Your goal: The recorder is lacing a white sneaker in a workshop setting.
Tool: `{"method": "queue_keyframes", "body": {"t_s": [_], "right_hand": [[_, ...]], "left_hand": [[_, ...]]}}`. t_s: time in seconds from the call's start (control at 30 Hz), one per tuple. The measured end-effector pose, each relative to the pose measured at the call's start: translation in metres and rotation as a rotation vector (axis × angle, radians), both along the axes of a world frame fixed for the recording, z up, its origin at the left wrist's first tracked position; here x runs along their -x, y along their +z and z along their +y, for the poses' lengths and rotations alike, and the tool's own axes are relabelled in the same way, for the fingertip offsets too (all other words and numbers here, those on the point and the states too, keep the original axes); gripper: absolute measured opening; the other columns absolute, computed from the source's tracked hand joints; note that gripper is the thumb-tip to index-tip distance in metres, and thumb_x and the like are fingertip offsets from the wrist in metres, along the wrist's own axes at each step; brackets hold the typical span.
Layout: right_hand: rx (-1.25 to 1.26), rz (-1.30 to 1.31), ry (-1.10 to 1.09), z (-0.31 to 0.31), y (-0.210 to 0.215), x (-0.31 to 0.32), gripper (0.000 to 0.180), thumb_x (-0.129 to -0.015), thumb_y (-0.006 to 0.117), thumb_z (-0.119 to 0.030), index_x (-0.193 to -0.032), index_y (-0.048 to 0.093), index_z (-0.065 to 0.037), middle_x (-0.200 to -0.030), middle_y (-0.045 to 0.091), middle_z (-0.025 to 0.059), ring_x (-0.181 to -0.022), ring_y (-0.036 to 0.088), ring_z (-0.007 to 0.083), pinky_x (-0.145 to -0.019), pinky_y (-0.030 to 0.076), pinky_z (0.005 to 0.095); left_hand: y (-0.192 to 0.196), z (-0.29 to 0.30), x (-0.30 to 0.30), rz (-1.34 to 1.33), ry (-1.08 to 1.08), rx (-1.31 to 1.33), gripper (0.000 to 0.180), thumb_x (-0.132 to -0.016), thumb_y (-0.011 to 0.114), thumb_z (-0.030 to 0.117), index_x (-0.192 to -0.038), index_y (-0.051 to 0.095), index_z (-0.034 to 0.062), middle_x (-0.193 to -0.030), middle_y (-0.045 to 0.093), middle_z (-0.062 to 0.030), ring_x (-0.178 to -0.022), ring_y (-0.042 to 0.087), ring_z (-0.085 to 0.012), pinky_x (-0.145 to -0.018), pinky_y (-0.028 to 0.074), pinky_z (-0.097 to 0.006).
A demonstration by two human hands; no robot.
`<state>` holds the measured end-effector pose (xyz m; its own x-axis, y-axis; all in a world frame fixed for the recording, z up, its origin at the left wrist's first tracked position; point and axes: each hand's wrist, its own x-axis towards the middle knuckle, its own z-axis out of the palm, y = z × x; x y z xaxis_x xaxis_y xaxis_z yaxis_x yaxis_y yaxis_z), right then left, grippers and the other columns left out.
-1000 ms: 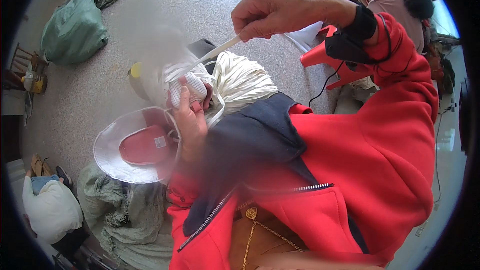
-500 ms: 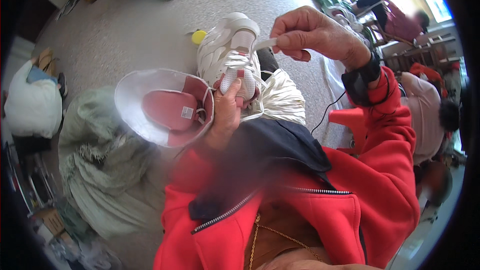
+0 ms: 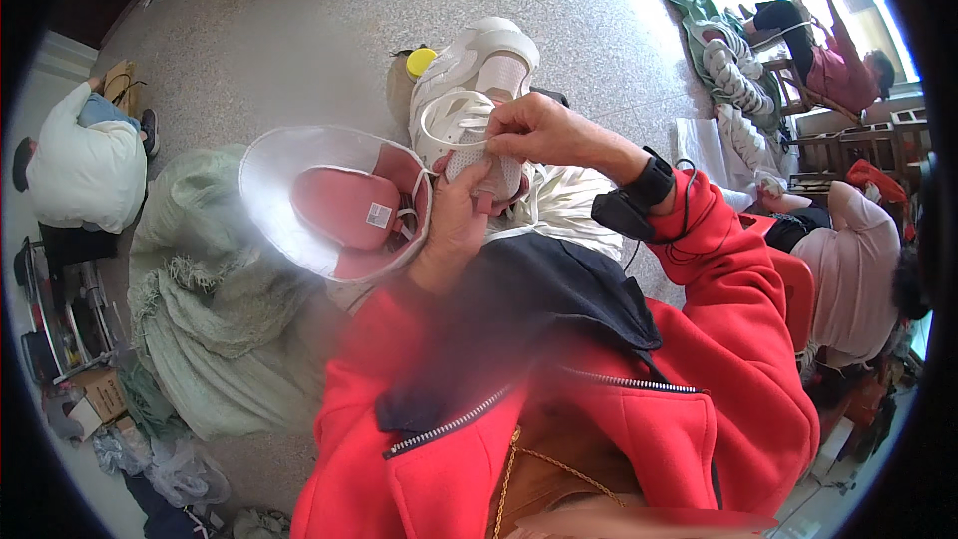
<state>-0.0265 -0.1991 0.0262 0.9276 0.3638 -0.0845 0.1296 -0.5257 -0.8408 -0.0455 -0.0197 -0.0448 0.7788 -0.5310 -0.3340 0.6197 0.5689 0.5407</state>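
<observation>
A white shoe upper (image 3: 449, 70) points away from me over my lap, its lace partly threaded and a loop of it standing up. My left hand (image 3: 449, 230) is closed around its heel end, thumb on the dotted tongue. My right hand (image 3: 544, 132) pinches the white shoelace (image 3: 427, 120) close above the tongue; its very end is hidden by the fingers. To the left of my left hand hangs a second upper (image 3: 264, 205), its open underside showing a pink lining and a small white label. A bundle of white laces (image 3: 579, 215) lies beside my right wrist.
A large pale green sack (image 3: 210, 339) slumps at my left. On the floor ahead sits a round yellow lid (image 3: 421, 63). Strung shoe uppers (image 3: 736, 75) lie at the right. Other people sit at left (image 3: 95, 175) and right (image 3: 848, 269), another (image 3: 838, 60) farther back.
My right hand has come down and left from above, bringing the lace to the tongue, and the lace now forms a loop. My left hand keeps its hold; the view has shifted slightly.
</observation>
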Motion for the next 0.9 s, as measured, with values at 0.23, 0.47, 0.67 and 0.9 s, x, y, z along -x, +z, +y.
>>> {"method": "queue_keyframes", "body": {"t_s": [0.23,0.47,0.67,0.9], "right_hand": [[-0.123,0.068,0.010,0.005,0.016,-0.011,0.017,-0.089,0.061,-0.015,-0.091,0.067,0.001,-0.067,0.059,0.0056,-0.060,0.056,0.0156,-0.055,0.044,0.0315],[0.046,0.044,-0.032,-0.006,0.006,0.010,0.019,-0.087,0.063,-0.017,-0.087,0.066,0.002,-0.068,0.061,0.0088,-0.063,0.057,0.0160,-0.058,0.045,0.0330],[0.224,0.074,-0.128,-0.079,0.012,0.042,0.017,-0.089,0.063,-0.015,-0.092,0.069,0.001,-0.065,0.060,0.0039,-0.060,0.054,0.0107,-0.056,0.044,0.0305],[0.025,0.203,-0.129,-0.067,0.017,0.039,0.022,-0.097,0.058,-0.020,-0.088,0.067,-0.002,-0.060,0.054,-0.0015,-0.052,0.049,0.0055,-0.045,0.037,0.0227]], "left_hand": [[0.007,0.002,0.001,0.058,-0.001,0.129,0.037,-0.091,0.064,0.022,-0.125,0.053,0.0124,-0.115,0.061,-0.0051,-0.104,0.062,-0.0200,-0.083,0.057,-0.044],[0.000,-0.005,-0.002,0.070,0.009,-0.015,0.026,-0.096,0.062,0.025,-0.119,0.059,0.0133,-0.116,0.062,-0.0036,-0.105,0.061,-0.0186,-0.078,0.058,-0.045],[0.013,-0.007,0.002,0.086,0.082,-0.087,0.034,-0.092,0.067,0.028,-0.122,0.059,0.0140,-0.115,0.063,-0.0027,-0.101,0.064,-0.0190,-0.076,0.058,-0.041],[0.019,-0.012,0.005,0.080,0.103,-0.082,0.032,-0.092,0.068,0.016,-0.123,0.057,0.0159,-0.119,0.061,-0.0040,-0.108,0.060,-0.0227,-0.078,0.059,-0.048]]}}
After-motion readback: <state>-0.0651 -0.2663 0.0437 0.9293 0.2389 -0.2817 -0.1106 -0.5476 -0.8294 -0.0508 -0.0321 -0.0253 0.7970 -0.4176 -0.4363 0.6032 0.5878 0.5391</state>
